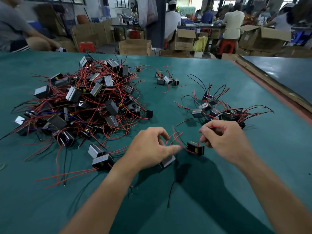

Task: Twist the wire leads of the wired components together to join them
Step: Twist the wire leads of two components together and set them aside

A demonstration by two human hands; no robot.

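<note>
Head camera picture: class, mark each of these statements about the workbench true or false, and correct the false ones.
1. The biggest heap of boxy grey wired components lies to the person's left. True.
2. The right hand pinches a thin red wire. True.
3. The left hand lies flat and holds nothing. False: its fingers curl around crossed red leads.
4. The table cover is red. False: it is green.
5. The small black component with a yellow strip sits between the two hands. True.
</note>
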